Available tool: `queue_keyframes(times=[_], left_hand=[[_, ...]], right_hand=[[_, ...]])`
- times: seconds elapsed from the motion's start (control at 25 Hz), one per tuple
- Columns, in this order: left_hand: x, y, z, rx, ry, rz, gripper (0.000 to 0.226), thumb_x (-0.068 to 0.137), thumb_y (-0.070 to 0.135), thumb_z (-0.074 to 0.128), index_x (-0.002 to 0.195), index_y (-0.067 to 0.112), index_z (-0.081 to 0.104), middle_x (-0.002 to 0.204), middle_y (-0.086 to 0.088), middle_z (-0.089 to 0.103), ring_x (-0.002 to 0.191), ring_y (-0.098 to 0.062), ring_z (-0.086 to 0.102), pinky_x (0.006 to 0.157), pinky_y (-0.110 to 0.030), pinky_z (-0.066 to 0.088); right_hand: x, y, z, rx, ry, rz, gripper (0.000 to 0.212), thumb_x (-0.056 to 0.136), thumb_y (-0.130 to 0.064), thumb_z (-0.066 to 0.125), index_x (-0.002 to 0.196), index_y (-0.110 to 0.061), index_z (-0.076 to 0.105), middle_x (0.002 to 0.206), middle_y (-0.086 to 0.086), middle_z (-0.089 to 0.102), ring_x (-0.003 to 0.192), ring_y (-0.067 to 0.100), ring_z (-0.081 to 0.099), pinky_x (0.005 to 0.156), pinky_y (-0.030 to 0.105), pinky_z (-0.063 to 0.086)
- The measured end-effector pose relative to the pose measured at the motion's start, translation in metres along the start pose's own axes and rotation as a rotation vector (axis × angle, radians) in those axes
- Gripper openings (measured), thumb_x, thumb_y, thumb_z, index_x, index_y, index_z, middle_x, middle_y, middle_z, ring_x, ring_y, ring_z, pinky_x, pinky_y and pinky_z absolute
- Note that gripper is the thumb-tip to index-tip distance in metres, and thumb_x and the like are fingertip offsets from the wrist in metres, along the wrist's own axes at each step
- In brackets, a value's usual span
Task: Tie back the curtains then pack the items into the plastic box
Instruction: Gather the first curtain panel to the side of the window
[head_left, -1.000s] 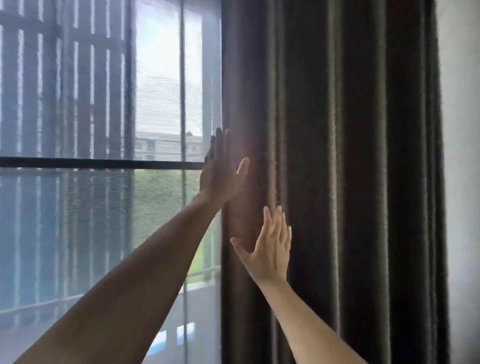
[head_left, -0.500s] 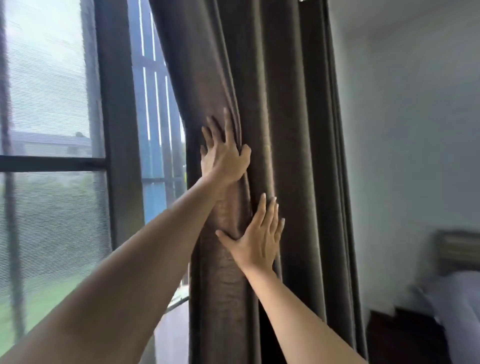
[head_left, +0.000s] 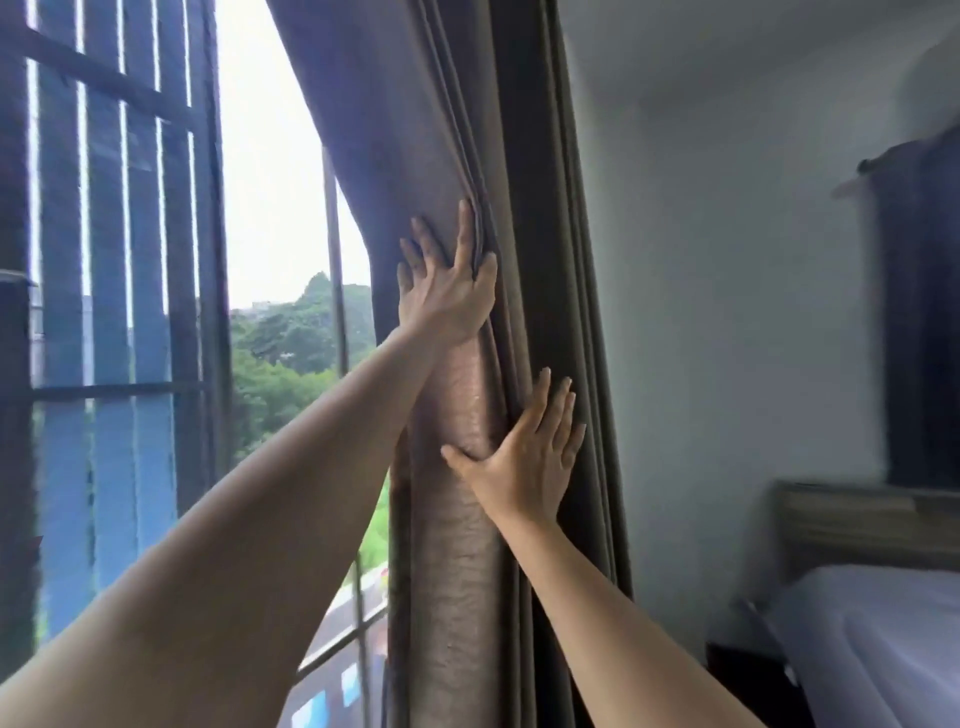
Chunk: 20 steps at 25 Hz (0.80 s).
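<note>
A dark brown curtain (head_left: 457, 545) hangs bunched into folds at the right side of the window. My left hand (head_left: 447, 291) lies flat against the bunched fabric, fingers straight and pointing up, the thumb over a fold. Lower down, my right hand (head_left: 530, 462) presses on the curtain with fingers spread and the thumb stretched to the left. Neither hand grips the cloth. No tie-back and no plastic box are in view.
The window (head_left: 291, 208) with dark bars and a screen fills the left. A white wall (head_left: 727, 312) stands right of the curtain. A bed (head_left: 872, 649) with a wooden headboard (head_left: 852, 525) sits at the lower right, with dark furniture (head_left: 748, 675) beside it.
The curtain has been pushed rightward and bunched tighter, uncovering more window. Both hands moved right with it, staying flat on the fabric. The view swung right, showing wall and bed.
</note>
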<state>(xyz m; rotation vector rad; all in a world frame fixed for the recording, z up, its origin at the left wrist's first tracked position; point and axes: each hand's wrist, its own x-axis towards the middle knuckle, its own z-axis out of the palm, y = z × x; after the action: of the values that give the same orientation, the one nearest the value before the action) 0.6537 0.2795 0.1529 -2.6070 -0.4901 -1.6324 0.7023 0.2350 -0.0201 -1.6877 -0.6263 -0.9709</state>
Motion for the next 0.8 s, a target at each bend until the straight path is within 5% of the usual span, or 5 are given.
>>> queue_keyframes(times=[0.6,0.8], left_hand=[[0.134,0.035,0.244,-0.137,-0.098,0.046,0.058,0.097,0.049,0.014,0.143,0.042,-0.019,0.155,-0.015,-0.024,0.143,-0.035,-0.018,0.116,-0.046,-0.003],[0.172,0.044,0.310,-0.161,-0.036,0.080,0.059,0.097,0.050,0.014,0.143,0.039,-0.020,0.154,-0.018,-0.025,0.143,-0.035,-0.018,0.116,-0.045,-0.001]], right_hand=[[0.152,0.196,0.128,-0.067,0.004,0.021,0.137,0.053,-0.071,0.070,0.149,-0.014,-0.009,0.159,0.016,0.003,0.147,0.027,0.002,0.116,0.042,-0.002],[0.196,0.246,0.157,-0.082,0.017,-0.003,0.139,0.053,-0.076,0.065,0.142,-0.026,-0.029,0.159,0.011,-0.005,0.148,0.023,-0.004,0.115,0.040,-0.008]])
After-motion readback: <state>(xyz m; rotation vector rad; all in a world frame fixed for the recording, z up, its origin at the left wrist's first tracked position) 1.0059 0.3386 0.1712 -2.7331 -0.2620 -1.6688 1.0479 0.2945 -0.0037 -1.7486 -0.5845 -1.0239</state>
